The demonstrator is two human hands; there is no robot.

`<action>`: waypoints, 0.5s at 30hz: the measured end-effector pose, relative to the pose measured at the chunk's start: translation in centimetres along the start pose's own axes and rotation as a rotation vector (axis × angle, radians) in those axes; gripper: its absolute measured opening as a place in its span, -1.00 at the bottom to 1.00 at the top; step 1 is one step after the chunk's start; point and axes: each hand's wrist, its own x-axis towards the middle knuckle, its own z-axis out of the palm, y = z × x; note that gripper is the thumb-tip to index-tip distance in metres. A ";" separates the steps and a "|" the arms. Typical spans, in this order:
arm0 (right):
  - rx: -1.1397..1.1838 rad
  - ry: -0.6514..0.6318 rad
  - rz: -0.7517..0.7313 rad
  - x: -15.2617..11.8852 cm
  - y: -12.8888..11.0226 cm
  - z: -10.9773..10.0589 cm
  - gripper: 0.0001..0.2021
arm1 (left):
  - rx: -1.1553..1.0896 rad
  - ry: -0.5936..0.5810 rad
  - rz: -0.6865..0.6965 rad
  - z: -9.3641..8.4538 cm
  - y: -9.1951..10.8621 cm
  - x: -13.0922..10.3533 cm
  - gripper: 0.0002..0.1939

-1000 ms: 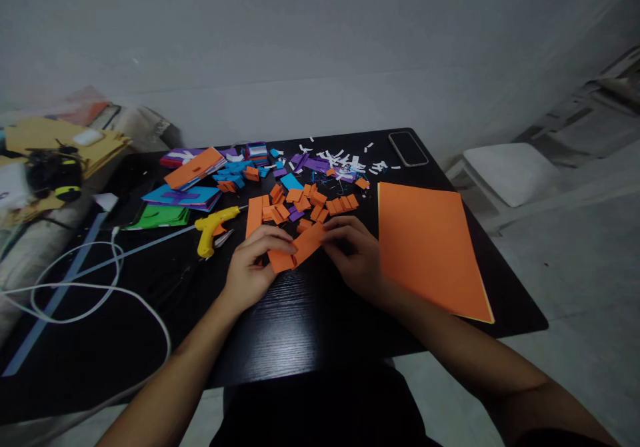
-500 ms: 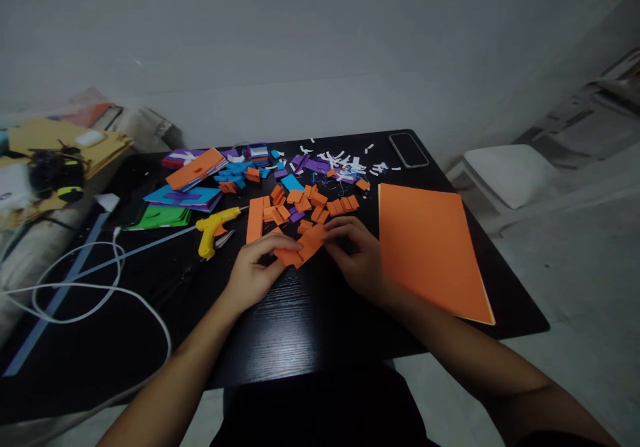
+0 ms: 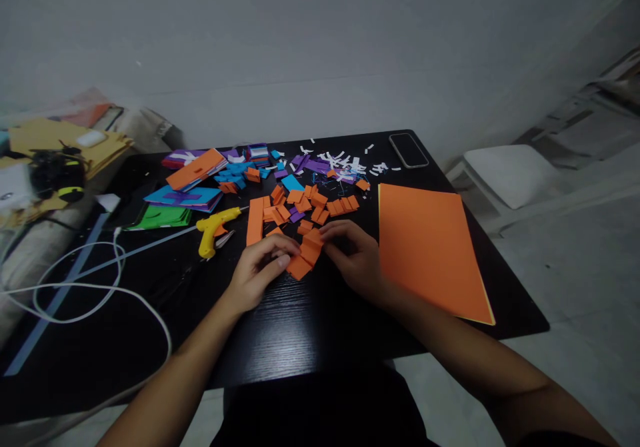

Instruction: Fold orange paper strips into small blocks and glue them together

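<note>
Swung steeper since the earlier frame, lower end now nearer the middle: the creased orange piece (image 3: 311, 247). Brought slightly closer too, with thumb lowered: left hand (image 3: 254, 275). Barely shifted: right hand (image 3: 357, 260).

See the piece just below the frame's centre, over the black table (image 3: 285, 344), near the loose orange pieces (image 3: 303, 202). Left fingers curled onto its left edge in a light grip, thumb contact impossible to confirm; right fingertips pinching its upper right edge.

To handle it well, probably best to steady one end with the left and line up edges with the right before pressing any crease. Press lightly first, then firmly along the full line, to avoid a skewed fold. Keep wrists low, away from the loose pieces, and off the large orange sheet (image 3: 425, 247) at right. Mind also the yellow glue gun (image 3: 220, 218), left of centre, nozzle toward the pieces.
</note>
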 end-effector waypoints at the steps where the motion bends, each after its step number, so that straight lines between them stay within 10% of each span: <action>1: -0.002 -0.006 0.005 0.0 0.0 0.0 -0.87 | 0.003 0.021 -0.013 0.2 0.0 0.0 -0.79; 15: 0.006 -0.031 0.015 -0.1 0.0 0.1 -0.89 | 0.018 0.138 -0.089 0.7 -0.1 0.3 -0.76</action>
